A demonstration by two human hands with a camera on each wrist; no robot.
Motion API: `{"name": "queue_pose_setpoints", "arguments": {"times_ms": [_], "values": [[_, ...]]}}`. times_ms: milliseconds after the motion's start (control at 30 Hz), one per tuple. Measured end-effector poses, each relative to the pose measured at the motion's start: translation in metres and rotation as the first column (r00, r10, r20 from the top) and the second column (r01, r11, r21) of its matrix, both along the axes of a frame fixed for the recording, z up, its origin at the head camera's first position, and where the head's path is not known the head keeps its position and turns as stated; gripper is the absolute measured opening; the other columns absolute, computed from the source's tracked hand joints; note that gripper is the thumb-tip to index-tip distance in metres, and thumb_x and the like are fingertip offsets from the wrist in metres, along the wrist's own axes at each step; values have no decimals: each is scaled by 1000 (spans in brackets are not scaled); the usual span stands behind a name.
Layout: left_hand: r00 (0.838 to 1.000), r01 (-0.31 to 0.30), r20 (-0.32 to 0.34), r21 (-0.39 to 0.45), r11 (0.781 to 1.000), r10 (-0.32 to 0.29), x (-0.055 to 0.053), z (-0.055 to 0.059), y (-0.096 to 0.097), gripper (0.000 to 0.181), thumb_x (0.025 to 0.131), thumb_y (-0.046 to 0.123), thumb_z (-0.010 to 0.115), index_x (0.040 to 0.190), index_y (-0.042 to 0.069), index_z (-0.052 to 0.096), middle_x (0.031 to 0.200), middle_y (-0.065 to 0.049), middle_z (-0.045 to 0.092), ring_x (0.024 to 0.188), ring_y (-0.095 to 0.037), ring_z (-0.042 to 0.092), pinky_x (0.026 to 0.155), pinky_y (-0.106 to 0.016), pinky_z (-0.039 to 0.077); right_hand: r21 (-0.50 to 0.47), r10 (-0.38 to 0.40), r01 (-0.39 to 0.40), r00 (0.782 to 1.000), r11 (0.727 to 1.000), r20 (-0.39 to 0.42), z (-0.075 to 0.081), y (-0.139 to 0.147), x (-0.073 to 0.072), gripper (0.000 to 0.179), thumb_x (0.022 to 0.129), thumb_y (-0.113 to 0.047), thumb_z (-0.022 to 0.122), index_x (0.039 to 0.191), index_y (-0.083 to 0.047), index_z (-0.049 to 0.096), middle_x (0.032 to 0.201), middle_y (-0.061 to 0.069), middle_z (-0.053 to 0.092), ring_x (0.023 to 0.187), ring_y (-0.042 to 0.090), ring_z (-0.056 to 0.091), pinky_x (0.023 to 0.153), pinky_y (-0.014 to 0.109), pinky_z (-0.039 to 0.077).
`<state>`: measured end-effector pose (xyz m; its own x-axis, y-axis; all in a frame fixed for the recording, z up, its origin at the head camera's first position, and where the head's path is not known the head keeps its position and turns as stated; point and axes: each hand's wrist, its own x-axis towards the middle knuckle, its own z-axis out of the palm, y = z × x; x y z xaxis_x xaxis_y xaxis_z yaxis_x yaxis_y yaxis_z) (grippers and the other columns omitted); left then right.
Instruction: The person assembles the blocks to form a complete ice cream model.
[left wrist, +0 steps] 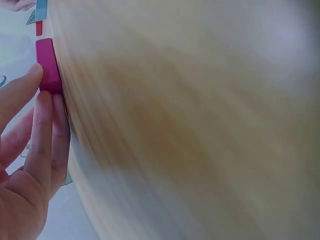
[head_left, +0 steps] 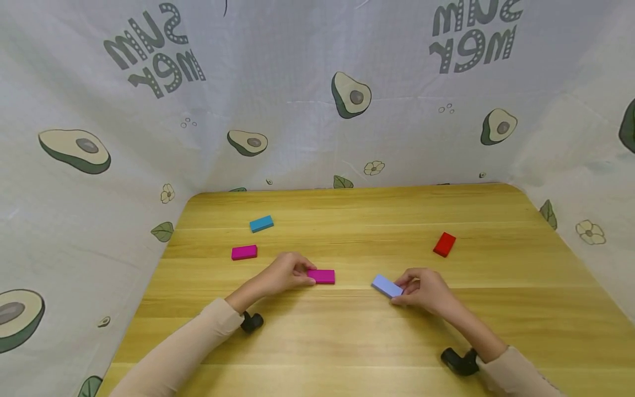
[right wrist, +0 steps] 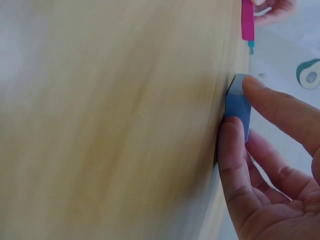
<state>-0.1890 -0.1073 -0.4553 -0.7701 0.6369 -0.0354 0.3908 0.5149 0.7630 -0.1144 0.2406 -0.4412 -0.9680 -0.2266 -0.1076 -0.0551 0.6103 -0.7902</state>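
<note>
Near the middle of the wooden table, my left hand (head_left: pixel 289 272) pinches the left end of a magenta block (head_left: pixel 324 277) between thumb and fingers. The left wrist view shows the thumb and fingertips on this magenta block (left wrist: pixel 49 67) at the tabletop. To the right, my right hand (head_left: pixel 425 289) pinches one end of a light blue-violet block (head_left: pixel 387 286), which lies at a slant. In the right wrist view that block (right wrist: pixel 238 105) sits between thumb and fingertips, close to the table surface. A gap separates the two held blocks.
On the left of the table (head_left: pixel 317 342) lie a blue block (head_left: pixel 261 223) and a second magenta block (head_left: pixel 245 252). A red block (head_left: pixel 444 244) lies at the right. A white curtain (head_left: pixel 297 49) printed with avocados hangs behind and beside the table.
</note>
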Motion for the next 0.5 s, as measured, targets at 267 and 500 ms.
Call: {"name": "queue_pose_setpoints", "arguments": {"times_ms": [267,500], "values": [[1000,-10,6,6,1000,10,-1,-1,9,27,87,17,80,109,3,75,97,-3,72,82,-7,66,73,-23,56,-14,17,-17,1000,1000,-12,-2,-4,-1,29,71,-4,90,91,4,70,81,7,63,70,17,63,58,22,53],[1000,3,13,16,1000,-3,-3,2,16,26,87,15,80,108,1,75,93,-3,72,78,-6,66,71,-22,56,-29,31,-31,999,999,-14,-1,-6,-2,30,71,-4,90,90,4,69,81,7,62,70,17,63,59,22,54]]}}
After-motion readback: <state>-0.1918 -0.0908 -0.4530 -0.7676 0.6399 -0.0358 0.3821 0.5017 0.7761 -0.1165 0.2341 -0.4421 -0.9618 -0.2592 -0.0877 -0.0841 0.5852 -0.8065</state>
